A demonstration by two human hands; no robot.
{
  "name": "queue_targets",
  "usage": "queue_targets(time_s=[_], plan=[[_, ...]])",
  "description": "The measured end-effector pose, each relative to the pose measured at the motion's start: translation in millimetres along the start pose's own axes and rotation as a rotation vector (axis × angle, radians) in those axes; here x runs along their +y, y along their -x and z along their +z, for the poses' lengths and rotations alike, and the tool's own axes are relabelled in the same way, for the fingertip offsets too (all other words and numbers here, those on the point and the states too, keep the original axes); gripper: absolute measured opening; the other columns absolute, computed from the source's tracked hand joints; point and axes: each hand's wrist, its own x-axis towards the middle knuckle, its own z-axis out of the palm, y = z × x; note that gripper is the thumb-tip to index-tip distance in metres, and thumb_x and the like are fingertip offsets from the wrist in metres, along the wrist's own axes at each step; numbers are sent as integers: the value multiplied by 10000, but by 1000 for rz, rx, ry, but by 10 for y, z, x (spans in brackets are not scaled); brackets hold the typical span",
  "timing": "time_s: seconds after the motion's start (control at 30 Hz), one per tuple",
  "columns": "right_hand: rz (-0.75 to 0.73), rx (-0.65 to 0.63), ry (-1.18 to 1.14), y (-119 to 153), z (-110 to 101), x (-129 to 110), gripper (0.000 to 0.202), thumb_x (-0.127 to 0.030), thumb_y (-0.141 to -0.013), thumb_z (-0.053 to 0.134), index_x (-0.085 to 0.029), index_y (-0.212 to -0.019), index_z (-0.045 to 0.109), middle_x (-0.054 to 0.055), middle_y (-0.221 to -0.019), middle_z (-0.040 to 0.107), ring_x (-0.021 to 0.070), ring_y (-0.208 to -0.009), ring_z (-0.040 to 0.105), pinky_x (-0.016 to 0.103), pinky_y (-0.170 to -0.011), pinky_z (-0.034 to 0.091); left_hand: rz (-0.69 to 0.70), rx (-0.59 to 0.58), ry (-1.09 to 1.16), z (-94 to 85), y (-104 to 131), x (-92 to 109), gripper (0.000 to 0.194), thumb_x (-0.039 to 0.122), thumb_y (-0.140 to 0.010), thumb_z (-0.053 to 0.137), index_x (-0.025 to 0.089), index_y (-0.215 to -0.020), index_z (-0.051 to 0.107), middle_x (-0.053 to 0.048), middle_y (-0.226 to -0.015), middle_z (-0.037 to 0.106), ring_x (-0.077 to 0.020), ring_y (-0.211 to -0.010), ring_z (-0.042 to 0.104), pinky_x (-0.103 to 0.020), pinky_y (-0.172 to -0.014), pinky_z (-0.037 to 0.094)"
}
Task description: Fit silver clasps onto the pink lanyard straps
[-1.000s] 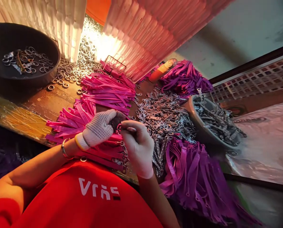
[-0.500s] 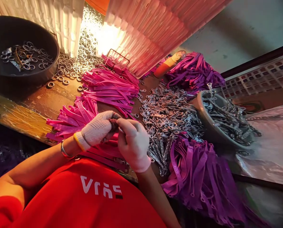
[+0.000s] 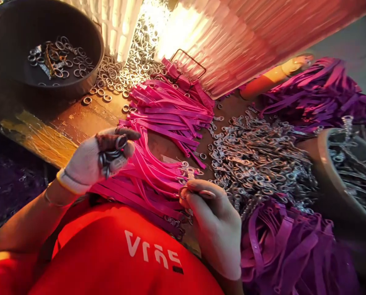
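Observation:
My left hand (image 3: 86,162), in a white dotted glove with dark-stained fingers, is half curled around several metal rings (image 3: 107,159). Lower right of it, my right hand (image 3: 216,223), also gloved, pinches a metal ring (image 3: 206,194) between thumb and fingers. Just beyond those fingertips are small silver metal clips (image 3: 189,171) at the ends of pink straps (image 3: 158,159); whether the right hand touches a clip I cannot tell. The straps lie in a bundle on the table between both hands.
A dark round basin (image 3: 93,78) holding rings stands at far left, beside loose rings (image 3: 118,78). Silver clips (image 3: 259,159) are heaped to the right, near a grey bucket (image 3: 327,159). Purple straps (image 3: 287,246) lie front right. Another person's hand (image 3: 296,65) appears at the back.
My hands have moved apart: the left has gone left and turned palm up, showing its rings, and the right has moved right and down with a ring. The view has shifted left.

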Motion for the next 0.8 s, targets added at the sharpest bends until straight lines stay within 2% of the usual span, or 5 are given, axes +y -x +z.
queue_targets(time_s=[0.27, 0.43, 0.53, 0.63, 0.8], plan=[[-96, -235, -5, -87, 188, -179, 194, -150, -869, 652, -290, -988, 714, -50, -909, 730, 105, -782, 678, 194, -715, 546, -218, 315, 270, -533, 662, -548, 79, 150, -766, 676, 166, -771, 753, -61, -796, 744, -179, -730, 687, -274, -681, 605], [-180, -305, 45, -109, 202, -124, 227, -134, -889, 637, -298, -1035, 692, -55, -934, 729, 100, -810, 680, 181, -742, 541, -387, 195, 168, -663, 901, -769, 162, 212, -773, 742, 142, -918, 757, -75, -759, 721, -99, -486, 570, -135, -360, 384], [-239, -363, 69, -106, 208, -107, 230, -117, -897, 622, -290, -1038, 681, -50, -928, 721, 97, -813, 669, 177, -750, 530, -419, 208, 161, -782, 965, -864, 269, 283, -779, 749, 150, -1013, 753, -100, -827, 736, -123, -534, 613, -151, -399, 425], [-259, -382, 59, -87, 209, -98, 226, -117, -903, 613, -286, -1038, 676, -48, -923, 713, 95, -802, 658, 175, -738, 519, -358, 292, 112, -805, 1013, -902, 253, 279, -752, 774, 152, -970, 752, -103, -842, 742, -146, -627, 652, -187, -519, 508], [-246, -381, 53, -54, 200, -94, 174, -145, -902, 611, -265, -1006, 682, -31, -912, 716, 114, -800, 658, 203, -738, 520, -311, 277, -95, -587, 1040, -891, 236, 370, -774, 773, 150, -806, 692, -14, -642, 632, -86, -494, 493, -165, -446, 377]])
